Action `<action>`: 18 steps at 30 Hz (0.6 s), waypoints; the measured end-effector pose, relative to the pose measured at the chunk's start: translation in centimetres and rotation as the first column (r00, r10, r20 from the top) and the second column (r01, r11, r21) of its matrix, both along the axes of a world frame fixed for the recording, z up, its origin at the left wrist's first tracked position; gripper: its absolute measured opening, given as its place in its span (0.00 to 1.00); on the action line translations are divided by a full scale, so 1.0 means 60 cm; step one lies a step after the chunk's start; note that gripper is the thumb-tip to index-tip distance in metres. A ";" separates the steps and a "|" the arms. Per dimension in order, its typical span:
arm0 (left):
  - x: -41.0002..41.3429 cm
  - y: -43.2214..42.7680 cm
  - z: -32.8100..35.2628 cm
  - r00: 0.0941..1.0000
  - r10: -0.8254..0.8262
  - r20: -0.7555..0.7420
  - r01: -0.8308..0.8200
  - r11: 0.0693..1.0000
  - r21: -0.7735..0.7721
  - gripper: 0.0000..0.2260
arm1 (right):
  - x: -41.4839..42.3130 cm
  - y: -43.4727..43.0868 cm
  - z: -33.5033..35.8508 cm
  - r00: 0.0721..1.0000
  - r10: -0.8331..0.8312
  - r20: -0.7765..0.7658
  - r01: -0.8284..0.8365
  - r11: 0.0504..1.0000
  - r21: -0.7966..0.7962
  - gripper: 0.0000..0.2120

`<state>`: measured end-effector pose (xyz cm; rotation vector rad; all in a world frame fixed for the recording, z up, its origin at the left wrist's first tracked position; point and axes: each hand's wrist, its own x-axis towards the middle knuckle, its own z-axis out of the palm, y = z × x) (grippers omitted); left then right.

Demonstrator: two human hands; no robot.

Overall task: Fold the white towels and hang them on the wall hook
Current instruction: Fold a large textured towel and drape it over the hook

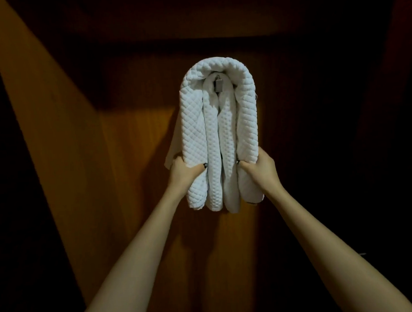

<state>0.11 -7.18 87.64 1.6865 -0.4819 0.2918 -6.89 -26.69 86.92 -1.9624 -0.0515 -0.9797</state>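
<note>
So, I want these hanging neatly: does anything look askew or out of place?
One thing: a thin flap of the white towels pokes out sideways behind the left hand, beyond the folded edge.

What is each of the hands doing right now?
Left hand: grips the white towels, lower left side.
Right hand: grips the same towels, lower right side.

Quilted cloth towels (219,131), wood wall (129,159)

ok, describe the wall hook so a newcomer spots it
On the brown wooden wall, find the white quilted towels hanging mid-frame. Under their top arch sits the hook: a small grey metal piece, the only non-fabric thing among the folds.
</note>
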 end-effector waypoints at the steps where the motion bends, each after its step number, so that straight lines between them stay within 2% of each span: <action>1: -0.002 -0.003 -0.003 0.999 -0.004 0.035 0.004 1.000 -0.003 0.23 | 0.002 -0.001 -0.009 1.000 -0.006 -0.011 0.005 1.000 -0.006 0.08; 4: -0.004 -0.016 -0.027 0.991 0.082 0.102 -0.078 0.996 -0.035 0.15 | 0.007 -0.001 -0.031 0.999 -0.026 -0.021 0.026 1.000 -0.005 0.18; 6: -0.009 -0.025 -0.046 0.971 0.203 0.124 -0.201 0.979 -0.032 0.15 | 0.009 -0.002 -0.043 0.997 -0.070 -0.014 0.069 0.997 -0.020 0.17; 8: -0.010 -0.034 -0.059 0.962 0.246 0.116 -0.248 0.969 0.001 0.16 | 0.012 0.000 -0.052 0.995 -0.094 -0.017 0.093 0.995 -0.025 0.14; 13: -0.023 -0.055 -0.077 0.975 0.215 0.055 -0.216 0.976 0.012 0.15 | 0.008 0.008 -0.058 0.996 -0.002 -0.084 0.001 1.000 -0.004 0.09; 18: -0.085 -0.029 -0.166 0.978 0.193 -0.078 -0.194 0.981 -0.011 0.18 | -0.052 -0.021 -0.108 0.976 0.116 -0.184 -0.109 0.993 0.049 0.17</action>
